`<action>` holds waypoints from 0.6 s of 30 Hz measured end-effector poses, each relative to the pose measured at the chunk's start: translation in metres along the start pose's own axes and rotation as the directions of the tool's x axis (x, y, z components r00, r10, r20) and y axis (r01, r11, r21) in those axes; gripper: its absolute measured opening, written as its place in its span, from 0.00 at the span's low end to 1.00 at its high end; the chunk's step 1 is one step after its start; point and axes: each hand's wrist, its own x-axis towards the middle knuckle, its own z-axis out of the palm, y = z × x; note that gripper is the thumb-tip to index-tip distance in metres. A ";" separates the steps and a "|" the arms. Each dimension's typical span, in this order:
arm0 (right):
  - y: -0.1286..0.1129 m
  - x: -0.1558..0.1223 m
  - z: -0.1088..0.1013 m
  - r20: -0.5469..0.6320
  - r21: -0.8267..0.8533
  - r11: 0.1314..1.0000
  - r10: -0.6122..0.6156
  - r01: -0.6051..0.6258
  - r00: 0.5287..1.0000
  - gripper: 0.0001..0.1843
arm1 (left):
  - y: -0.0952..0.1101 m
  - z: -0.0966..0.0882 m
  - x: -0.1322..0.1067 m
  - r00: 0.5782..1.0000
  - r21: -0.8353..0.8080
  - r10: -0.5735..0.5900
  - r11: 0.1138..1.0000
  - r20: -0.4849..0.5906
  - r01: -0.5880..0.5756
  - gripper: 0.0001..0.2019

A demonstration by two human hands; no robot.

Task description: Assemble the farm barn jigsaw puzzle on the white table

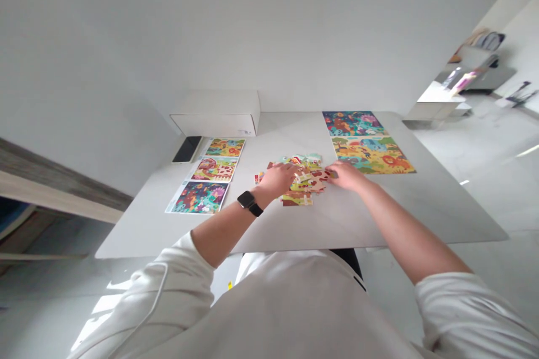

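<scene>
Hands: I cannot tell whether left hand [279, 178] or right hand [345, 174] grips anything.
Puzzle pieces [314, 180]: piled on the table [261, 148], between both hands.
Pile work: sorting, I judge.
Next piece: calls for lifting free.

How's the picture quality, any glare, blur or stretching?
In the head view, sunlit patches glare on the floor at lower left; the clutter at far right looks smeared; the sleeves stretch toward the bottom corners; the puzzle pieces look slightly soft.
</scene>
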 end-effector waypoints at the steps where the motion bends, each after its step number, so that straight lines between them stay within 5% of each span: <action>1: -0.001 -0.002 -0.001 0.003 0.003 1.000 -0.005 0.005 1.000 0.18 | 0.006 0.003 -0.001 0.999 -0.025 0.047 0.999 -0.017 -0.047 0.19; 6: 0.001 -0.010 -0.014 0.021 -0.019 0.999 -0.029 0.030 0.999 0.26 | 0.024 0.013 -0.012 0.965 -0.102 0.261 0.960 -0.033 -0.263 0.15; 13: 0.006 -0.023 -0.045 -0.067 -0.077 0.990 -0.122 0.116 0.990 0.23 | 0.031 0.019 -0.037 0.961 -0.063 0.275 0.960 0.020 -0.273 0.15; 18: 0.016 -0.024 -0.056 -0.225 0.122 0.982 -0.115 0.145 0.968 0.26 | 0.034 0.024 -0.056 0.932 -0.111 0.362 0.927 0.029 -0.357 0.14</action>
